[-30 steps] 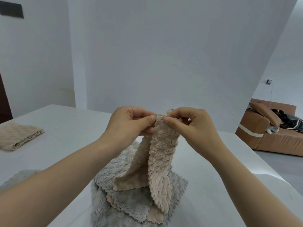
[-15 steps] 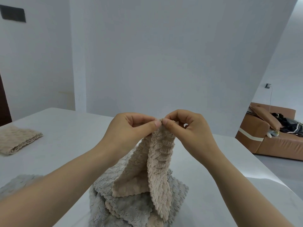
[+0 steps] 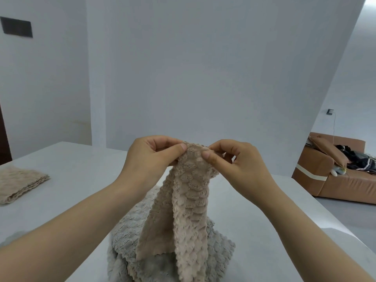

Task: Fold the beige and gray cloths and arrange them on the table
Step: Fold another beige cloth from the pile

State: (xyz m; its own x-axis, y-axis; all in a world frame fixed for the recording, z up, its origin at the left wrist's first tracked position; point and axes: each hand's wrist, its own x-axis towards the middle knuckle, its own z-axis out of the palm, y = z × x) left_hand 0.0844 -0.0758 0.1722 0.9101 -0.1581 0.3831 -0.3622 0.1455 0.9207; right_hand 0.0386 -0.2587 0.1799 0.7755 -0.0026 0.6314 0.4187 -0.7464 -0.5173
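Beige cloth (image 3: 190, 192) is held up above the table (image 3: 77, 180) in the head view, its top edge gathered between both hands and its lower end draped down onto a heap of gray cloths (image 3: 219, 253) lying on the near part of the table. The left hand (image 3: 150, 157) is closed to a pinch, thumb and forefinger pressed on the upper left of the cloth, the other fingers curled in. The right hand (image 3: 234, 161) is likewise closed to a pinch on the upper right, thumb tip laid against the fabric, the remaining fingers bent loosely behind. The two pinches are set close together, with a short span of cloth between them. A folded beige cloth (image 3: 18, 186) is seen lying flat at the left edge of the table, well apart from the heap. A brown sofa (image 3: 333, 176) with dark items on it is seen past the table on the right.
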